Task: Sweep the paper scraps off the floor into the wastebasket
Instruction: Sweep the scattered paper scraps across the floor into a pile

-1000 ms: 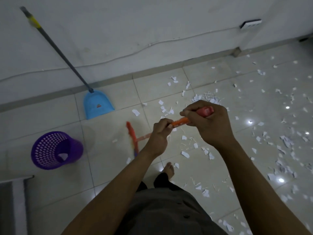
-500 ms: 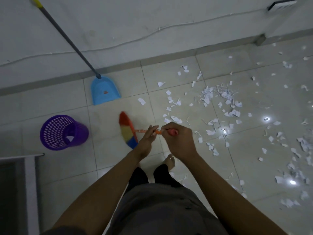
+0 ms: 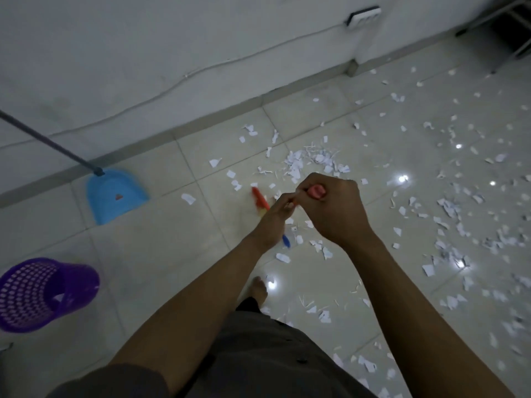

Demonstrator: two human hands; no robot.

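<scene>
Both hands are gripping a broom [image 3: 261,203] handle: the right hand [image 3: 333,209] is wrapping tight around the orange-red top end, the left hand [image 3: 277,216] is closing its fingers on the shaft just below, the two hands touching. The broom head is showing only in bits, red and yellow strip left of the left hand, blue tip poking out near its wrist, rest hidden and blurred. Paper scraps [image 3: 301,162] are lying all over the tiled floor [image 3: 161,254], thickest pile just far of the hands, more spreading right and near. The purple wastebasket [image 3: 43,294] is lying tipped on its side at the near left, well apart from the scraps, one white scrap sitting inside. A blue dustpan [image 3: 115,193] is resting flat on the floor by the wall, far left, its long dark handle leaning up leftward. A bare foot [image 3: 260,290] is standing below the arms.
</scene>
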